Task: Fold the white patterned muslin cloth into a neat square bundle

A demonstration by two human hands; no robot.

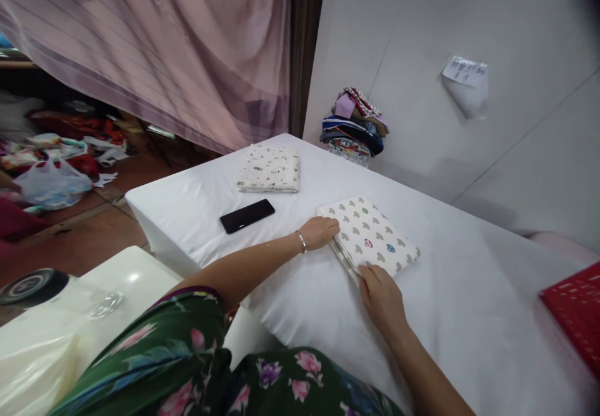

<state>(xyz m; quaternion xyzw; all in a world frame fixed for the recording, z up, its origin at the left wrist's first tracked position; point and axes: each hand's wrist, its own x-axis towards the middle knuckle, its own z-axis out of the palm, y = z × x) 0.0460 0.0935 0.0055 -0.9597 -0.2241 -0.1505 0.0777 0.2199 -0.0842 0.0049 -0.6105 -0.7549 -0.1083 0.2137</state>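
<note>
A folded white cloth [375, 232] printed with grey mushroom-like shapes and a few coloured ones lies on the white-covered table [300, 303]. With fingers closed at its left corner, my left hand [321, 233] wears a silver bracelet on the wrist. My right hand [382, 294] grips the near edge, its thumb and fingers at the fold, where layers show between the two hands. To the left of my left hand lies a black phone [247, 215]. Beyond the phone is a second folded white cloth [270, 168] with a small print.
A stack of folded clothes [355, 125] stands past the table's far edge by the wall. A red basket [576, 316] is at the right. Pink curtains [220, 47] hang at the back left, with plastic bags [54, 182] on the floor. A white surface [107, 328] adjoins my left.
</note>
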